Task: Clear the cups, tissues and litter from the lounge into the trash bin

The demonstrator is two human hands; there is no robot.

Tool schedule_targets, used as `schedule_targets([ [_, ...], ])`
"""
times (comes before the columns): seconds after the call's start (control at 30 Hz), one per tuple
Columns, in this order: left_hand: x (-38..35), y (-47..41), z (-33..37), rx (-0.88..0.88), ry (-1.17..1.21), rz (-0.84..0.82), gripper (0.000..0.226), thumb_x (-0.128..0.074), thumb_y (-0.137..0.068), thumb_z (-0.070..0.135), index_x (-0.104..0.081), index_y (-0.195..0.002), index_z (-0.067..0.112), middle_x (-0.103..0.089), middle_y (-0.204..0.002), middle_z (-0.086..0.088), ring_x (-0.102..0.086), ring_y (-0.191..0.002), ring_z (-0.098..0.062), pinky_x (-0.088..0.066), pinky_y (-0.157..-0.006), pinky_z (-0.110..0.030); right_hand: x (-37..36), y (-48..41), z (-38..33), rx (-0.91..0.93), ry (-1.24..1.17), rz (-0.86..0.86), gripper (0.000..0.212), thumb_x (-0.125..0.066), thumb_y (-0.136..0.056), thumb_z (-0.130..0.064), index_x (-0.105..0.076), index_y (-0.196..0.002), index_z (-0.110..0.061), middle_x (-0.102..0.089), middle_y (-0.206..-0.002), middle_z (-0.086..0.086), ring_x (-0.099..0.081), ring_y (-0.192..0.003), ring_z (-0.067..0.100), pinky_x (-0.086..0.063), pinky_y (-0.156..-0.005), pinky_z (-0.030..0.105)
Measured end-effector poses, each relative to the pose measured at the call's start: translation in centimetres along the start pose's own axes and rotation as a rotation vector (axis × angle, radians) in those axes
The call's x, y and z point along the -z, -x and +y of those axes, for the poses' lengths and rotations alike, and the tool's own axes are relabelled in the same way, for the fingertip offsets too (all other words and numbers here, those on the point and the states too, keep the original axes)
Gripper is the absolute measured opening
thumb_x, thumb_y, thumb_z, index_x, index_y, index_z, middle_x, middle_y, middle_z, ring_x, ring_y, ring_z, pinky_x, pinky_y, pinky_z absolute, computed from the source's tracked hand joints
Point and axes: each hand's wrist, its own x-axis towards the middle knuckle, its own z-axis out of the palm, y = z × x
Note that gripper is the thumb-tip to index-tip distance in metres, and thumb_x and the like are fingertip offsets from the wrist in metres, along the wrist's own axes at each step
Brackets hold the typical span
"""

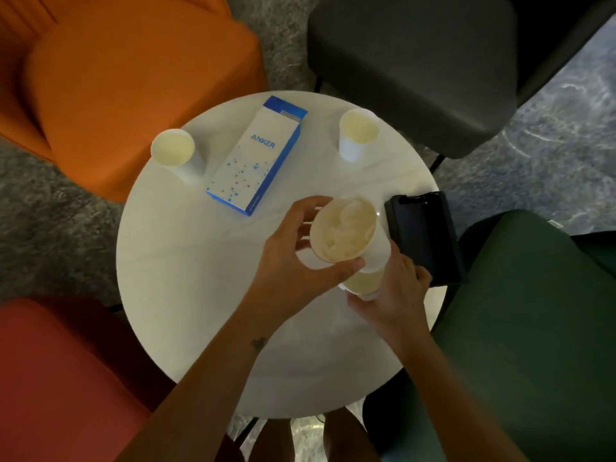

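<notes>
While the right hand (398, 295) grips a lower cup (365, 283) over the table (200, 261), the left hand (300, 258), arched from above, pinches the rim of a tilted cup (377, 250) just over it, which holds what looks like crumpled tissue (346, 225). Beyond, a left cup (173, 151) and a right cup (358, 131) flank a box (256, 155).

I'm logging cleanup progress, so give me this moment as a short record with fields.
left hand: grips tissue-filled cup at its rim
right hand: holds lower cup, just beneath the first
cups not in hand: left cup and far cup, both upright on table
other items: Anker box lying flat mid-table; black case at the right edge
</notes>
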Motion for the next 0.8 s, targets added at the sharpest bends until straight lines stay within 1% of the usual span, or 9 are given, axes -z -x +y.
schedule_targets([
  [0.1, -0.3, -0.1, 0.6, 0.034, -0.079, -0.019, 0.066, -0.085, -0.06, 0.026, -0.047, -0.114, 0.033, -0.055, -0.11, 0.023, -0.054, -0.101, 0.004, -0.046, -0.08, -0.01, 0.4, -1.3, -0.6, -0.024, -0.142, -0.02, 0.097, -0.082, -0.053, -0.03, -0.035, -0.138, -0.016, -0.058, -0.118, 0.003, -0.052, -0.112, 0.024, -0.019, -0.096, 0.034],
  [0.23, 0.3, -0.4, 0.5, 0.028, -0.169, 0.086, 0.065, -0.085, -0.06, 0.02, -0.052, -0.115, 0.025, -0.06, -0.11, 0.011, -0.057, -0.098, -0.001, -0.045, -0.081, -0.008, 1.1, -2.3, -0.5, -0.014, -0.281, 0.012, 0.101, -0.084, -0.055, -0.026, -0.024, -0.136, -0.027, -0.049, -0.103, -0.013, -0.037, -0.099, -0.003, -0.027, -0.098, 0.04],
  [0.3, 0.5, -0.5, 0.1, 0.005, -0.22, 0.117, 0.064, -0.085, -0.059, 0.019, -0.052, -0.114, 0.025, -0.059, -0.108, 0.013, -0.057, -0.096, -0.001, -0.044, -0.081, -0.007, 1.2, -2.7, -0.2, -0.005, -0.331, -0.033, 0.104, -0.085, -0.055, -0.023, -0.019, -0.135, -0.036, -0.046, -0.102, -0.016, -0.03, -0.095, -0.009, -0.035, -0.097, 0.043],
  [0.37, 0.3, -0.7, -0.6, -0.018, -0.29, 0.103, 0.065, -0.086, -0.058, 0.019, -0.053, -0.115, 0.02, -0.058, -0.108, 0.011, -0.055, -0.094, -0.001, -0.045, -0.082, -0.01, 0.8, -3.0, -0.2, 0.037, -0.417, -0.091, 0.107, -0.085, -0.056, -0.019, -0.017, -0.134, -0.046, -0.047, -0.103, -0.025, -0.04, -0.096, -0.007, -0.045, -0.091, 0.031],
  [0.43, 0.1, -1.0, -1.4, -0.019, -0.324, 0.06, 0.065, -0.085, -0.06, 0.021, -0.052, -0.116, 0.016, -0.057, -0.11, 0.011, -0.054, -0.093, 0.0, -0.046, -0.083, -0.012, -0.1, -3.0, -0.2, 0.072, -0.487, -0.126, 0.109, -0.084, -0.057, -0.014, -0.014, -0.133, -0.051, -0.048, -0.105, -0.036, -0.049, -0.098, -0.012, -0.042, -0.079, 0.005],
  [0.47, 0.1, -1.2, -1.9, -0.01, -0.313, 0.035, 0.065, -0.085, -0.061, 0.023, -0.051, -0.116, 0.017, -0.055, -0.109, 0.013, -0.054, -0.094, 0.001, -0.045, -0.083, -0.01, -0.7, -3.0, -0.4, 0.071, -0.523, -0.138, 0.11, -0.084, -0.058, -0.013, -0.014, -0.132, -0.052, -0.046, -0.107, -0.039, -0.048, -0.1, -0.016, -0.039, -0.077, -0.001],
  [0.63, 1.9, -2.0, -4.3, 0.095, -0.17, -0.061, 0.065, -0.082, -0.064, 0.032, -0.043, -0.115, 0.035, -0.053, -0.109, 0.025, -0.053, -0.102, 0.008, -0.045, -0.082, -0.007, -3.5, -3.8, -2.1, 0.075, -0.659, -0.116, 0.108, -0.088, -0.056, -0.017, -0.017, -0.134, -0.043, -0.051, -0.116, -0.017, -0.055, -0.108, 0.003, -0.042, -0.087, 0.006],
  [0.73, 3.9, -2.6, -5.6, 0.092, -0.154, -0.046, 0.065, -0.079, -0.056, 0.044, -0.041, -0.109, 0.041, -0.049, -0.108, 0.029, -0.048, -0.101, 0.018, -0.043, -0.079, -0.002, -5.0, -4.8, -4.1, 0.085, -0.678, -0.17, 0.105, -0.087, -0.057, -0.023, -0.017, -0.133, -0.043, -0.051, -0.118, -0.014, -0.056, -0.11, 0.008, -0.045, -0.088, 0.011],
  [0.8, 5.6, -3.2, -6.7, 0.087, -0.213, 0.008, 0.069, -0.086, -0.054, 0.039, -0.043, -0.107, 0.04, -0.053, -0.105, 0.025, -0.052, -0.098, 0.011, -0.046, -0.077, -0.006, -5.6, -5.9, -5.0, 0.101, -0.662, -0.235, 0.104, -0.084, -0.058, -0.032, -0.014, -0.133, -0.048, -0.05, -0.123, -0.009, -0.051, -0.115, 0.007, -0.04, -0.091, 0.007],
])
